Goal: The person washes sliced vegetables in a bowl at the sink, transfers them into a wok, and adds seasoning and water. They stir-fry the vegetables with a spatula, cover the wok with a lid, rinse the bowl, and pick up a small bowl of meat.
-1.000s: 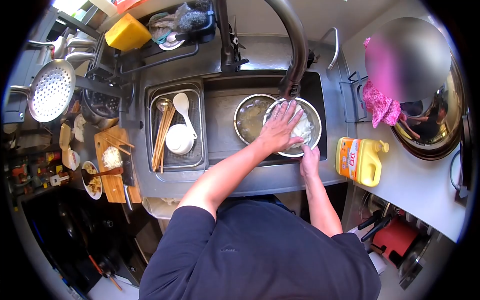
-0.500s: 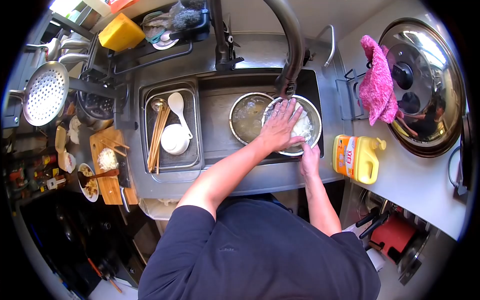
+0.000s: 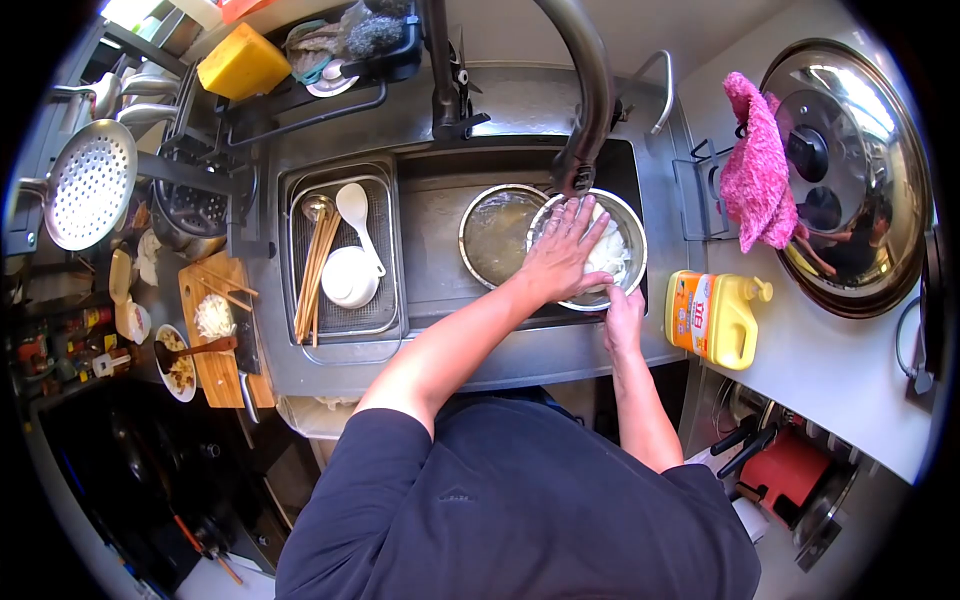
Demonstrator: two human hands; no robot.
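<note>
A round metal bowl [image 3: 640,268] holding pale white food [image 3: 610,258], its kind unclear, sits tilted in the right part of the sink under the tap. My left hand [image 3: 562,258] lies over the bowl with its fingers stretched out, pressing flat against the white food and the bowl's left side. At the bowl's near edge, my right hand [image 3: 624,312] is closed on the rim; its fingertips are partly hidden. A second metal bowl [image 3: 466,240] with cloudy water stands just left, partly overlapped by the first.
Above the bowls hangs the dark tap [image 3: 590,110]. A wire basket [image 3: 380,310] with chopsticks, a white rice paddle and a white bowl fills the sink's left end. A yellow detergent jug [image 3: 735,325] stands right; a cutting board [image 3: 215,375] with a knife lies left.
Both hands and the bowl stay nearly in place, with only a slight shift to the right.
</note>
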